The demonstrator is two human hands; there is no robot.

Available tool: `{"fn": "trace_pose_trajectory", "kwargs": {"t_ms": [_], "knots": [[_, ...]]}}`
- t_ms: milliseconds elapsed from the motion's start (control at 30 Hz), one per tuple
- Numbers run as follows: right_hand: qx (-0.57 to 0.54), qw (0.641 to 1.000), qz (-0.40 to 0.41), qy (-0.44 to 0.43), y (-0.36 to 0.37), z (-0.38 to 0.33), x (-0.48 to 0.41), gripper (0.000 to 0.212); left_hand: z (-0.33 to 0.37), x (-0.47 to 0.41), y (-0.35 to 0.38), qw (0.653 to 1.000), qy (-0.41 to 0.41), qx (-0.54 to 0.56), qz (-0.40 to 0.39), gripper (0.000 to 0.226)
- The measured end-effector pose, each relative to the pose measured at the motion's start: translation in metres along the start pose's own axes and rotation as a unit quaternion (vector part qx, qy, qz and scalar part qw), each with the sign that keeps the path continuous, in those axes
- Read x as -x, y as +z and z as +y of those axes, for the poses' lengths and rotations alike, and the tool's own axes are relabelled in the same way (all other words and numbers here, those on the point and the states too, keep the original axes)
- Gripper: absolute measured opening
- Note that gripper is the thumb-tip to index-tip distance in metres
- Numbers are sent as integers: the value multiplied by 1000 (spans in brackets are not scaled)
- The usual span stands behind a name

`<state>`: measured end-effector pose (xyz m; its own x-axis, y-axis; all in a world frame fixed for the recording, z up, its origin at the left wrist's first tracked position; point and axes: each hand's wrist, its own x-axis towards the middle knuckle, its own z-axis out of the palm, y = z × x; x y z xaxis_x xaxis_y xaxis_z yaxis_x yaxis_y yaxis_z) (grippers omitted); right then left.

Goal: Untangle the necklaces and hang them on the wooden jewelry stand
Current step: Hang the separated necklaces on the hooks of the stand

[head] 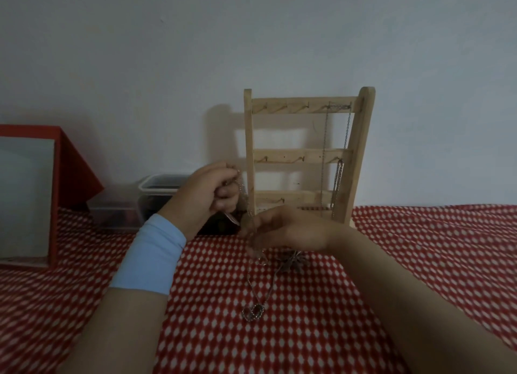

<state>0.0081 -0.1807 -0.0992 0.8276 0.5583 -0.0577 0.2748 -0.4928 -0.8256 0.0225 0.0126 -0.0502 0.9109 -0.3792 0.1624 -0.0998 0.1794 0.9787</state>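
Two hands held one tangled necklace [253,314] at frame centre: the left hand [212,197] gripped its upper end, the right hand [282,231] pinched lower. Pulling apart could tighten its knotted end on the cloth [363,289], below the wooden jewelry stand [305,155]

A red cloth [391,275] with white diamond dots, a pale wooden stand [305,155], a red box [72,166], a light-blue wristband [149,257].

You face a plain pale grey wall [251,38] in dim light, with a red white-dotted cloth [419,247] spread before you and a red box [72,161] at left.
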Motion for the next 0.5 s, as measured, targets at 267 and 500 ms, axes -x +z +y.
{"fn": "trace_pose_trajectory", "kwargs": {"t_ms": [267, 500], "knots": [[18, 998, 28, 47, -13, 8, 7, 32, -6, -1, -49, 883, 7, -434, 181, 31], [27, 997, -19, 64, -13, 11, 9, 38, -7, 14, -54, 770, -301, -560, -56, 25]]}}
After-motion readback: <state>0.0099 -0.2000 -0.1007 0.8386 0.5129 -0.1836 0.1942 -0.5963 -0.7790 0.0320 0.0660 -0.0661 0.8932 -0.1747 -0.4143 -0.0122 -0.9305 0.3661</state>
